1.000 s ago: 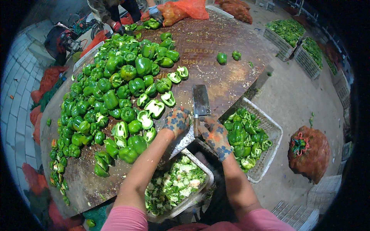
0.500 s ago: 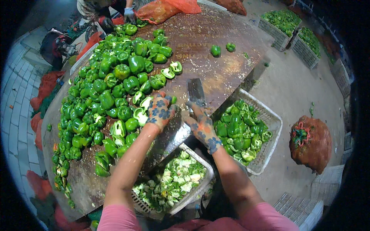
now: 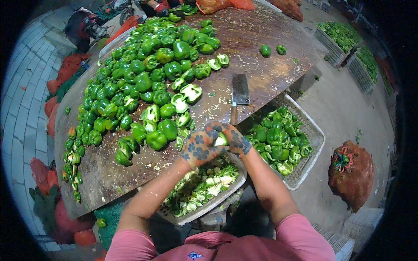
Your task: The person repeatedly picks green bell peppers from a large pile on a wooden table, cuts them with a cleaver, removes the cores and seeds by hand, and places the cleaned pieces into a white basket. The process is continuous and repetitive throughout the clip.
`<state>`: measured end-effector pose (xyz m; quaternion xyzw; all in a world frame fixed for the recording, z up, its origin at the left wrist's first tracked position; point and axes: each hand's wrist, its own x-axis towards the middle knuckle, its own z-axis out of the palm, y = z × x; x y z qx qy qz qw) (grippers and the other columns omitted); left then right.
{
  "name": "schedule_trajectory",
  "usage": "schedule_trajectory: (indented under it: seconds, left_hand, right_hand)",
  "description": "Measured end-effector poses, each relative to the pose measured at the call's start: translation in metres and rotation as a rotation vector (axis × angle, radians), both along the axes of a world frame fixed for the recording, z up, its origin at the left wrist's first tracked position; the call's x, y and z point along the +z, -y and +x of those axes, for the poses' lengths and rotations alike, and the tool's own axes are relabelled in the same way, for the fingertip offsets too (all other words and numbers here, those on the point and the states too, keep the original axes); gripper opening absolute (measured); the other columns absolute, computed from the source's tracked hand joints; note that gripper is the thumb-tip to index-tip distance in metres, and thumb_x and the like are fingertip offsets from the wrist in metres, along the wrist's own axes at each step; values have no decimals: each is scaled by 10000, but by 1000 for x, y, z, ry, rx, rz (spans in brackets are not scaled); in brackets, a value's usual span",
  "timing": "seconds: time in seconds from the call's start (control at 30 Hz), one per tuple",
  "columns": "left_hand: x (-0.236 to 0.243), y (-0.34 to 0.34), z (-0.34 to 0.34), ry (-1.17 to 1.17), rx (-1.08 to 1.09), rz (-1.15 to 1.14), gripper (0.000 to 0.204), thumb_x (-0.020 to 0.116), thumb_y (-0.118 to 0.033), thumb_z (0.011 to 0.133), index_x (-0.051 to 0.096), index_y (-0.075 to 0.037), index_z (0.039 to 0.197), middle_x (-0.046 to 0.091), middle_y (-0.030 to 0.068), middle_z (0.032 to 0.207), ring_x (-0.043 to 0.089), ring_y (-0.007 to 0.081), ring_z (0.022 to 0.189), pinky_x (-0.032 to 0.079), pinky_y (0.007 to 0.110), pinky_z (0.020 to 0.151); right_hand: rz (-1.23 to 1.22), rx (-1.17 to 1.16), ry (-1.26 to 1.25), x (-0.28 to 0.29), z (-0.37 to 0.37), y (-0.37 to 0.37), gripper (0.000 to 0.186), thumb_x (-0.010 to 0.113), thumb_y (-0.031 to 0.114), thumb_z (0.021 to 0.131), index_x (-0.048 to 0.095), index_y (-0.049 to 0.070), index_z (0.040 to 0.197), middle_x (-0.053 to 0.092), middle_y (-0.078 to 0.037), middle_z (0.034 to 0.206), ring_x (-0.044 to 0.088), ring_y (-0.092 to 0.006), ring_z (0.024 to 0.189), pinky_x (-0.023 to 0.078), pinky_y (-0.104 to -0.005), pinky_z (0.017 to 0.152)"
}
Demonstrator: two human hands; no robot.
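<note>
My left hand (image 3: 200, 148) and my right hand (image 3: 232, 141), both in floral-patterned gloves, grip a cut green pepper (image 3: 220, 139) between them. Below them is a white basket (image 3: 239, 182) of pale cores and green scraps. A cleaver (image 3: 241, 89) with a wooden handle lies on the brown board table (image 3: 244, 30) just beyond my hands. Whole and halved peppers (image 3: 143, 80) are heaped on the left of the table. Another white basket (image 3: 311, 164), holding cut green peppers, stands to my right below the table's edge.
A co-worker's gloved hand (image 3: 159, 8) shows at the table's far side. A red mesh sack (image 3: 350, 178) sits on the floor at right. Crates of greens (image 3: 331, 48) stand behind it. Red and green sacks (image 3: 69, 74) and a motor vehicle (image 3: 80, 30) are at left.
My right hand has left the cleaver on the table. Both hands have come together nearer me over the scrap basket, now holding a pepper. The view has shifted.
</note>
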<state>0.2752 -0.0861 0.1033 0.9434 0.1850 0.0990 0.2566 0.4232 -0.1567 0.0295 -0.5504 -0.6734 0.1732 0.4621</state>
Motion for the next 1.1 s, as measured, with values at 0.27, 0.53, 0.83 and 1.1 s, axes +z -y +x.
schedule_trajectory:
  seconds: [0.27, 0.53, 0.83, 1.1]
  left_hand:
    - [-50, 42, 3, 67, 395, 13, 340, 623, -351, 730, 580, -29, 829, 587, 166, 816, 582, 331, 739, 473, 402, 721]
    - [-34, -61, -30, -196, 585, 298, 267, 623, -181, 726, 548, -44, 942, 527, 184, 988, 544, 355, 868, 459, 432, 726]
    - [-32, -5, -51, 259, 271, 109, 234, 648, -69, 692, 580, -44, 915, 564, 141, 930, 565, 320, 848, 465, 370, 724]
    - [1, 36, -40, 556, 747, -1421, 304, 621, -104, 765, 577, -37, 1058, 598, 39, 984, 565, 150, 897, 430, 281, 812]
  right_hand:
    - [-7, -449, -845, -82, 11, -1, 239, 528, 219, 841, 563, 128, 1058, 525, -85, 1035, 564, -196, 865, 478, -313, 682]
    - [-248, -482, -219, -5, 27, 9, 340, 534, 233, 842, 536, 145, 1170, 542, -120, 1143, 551, -255, 971, 449, -352, 805]
    - [-444, 216, -1216, -8, -47, -21, 477, 569, 90, 804, 405, 40, 1248, 545, -99, 1124, 531, -181, 1027, 399, -287, 912]
    - [199, -51, -138, 17, -61, -14, 317, 549, 83, 782, 525, 17, 1092, 597, -125, 1027, 560, -267, 989, 425, -332, 871]
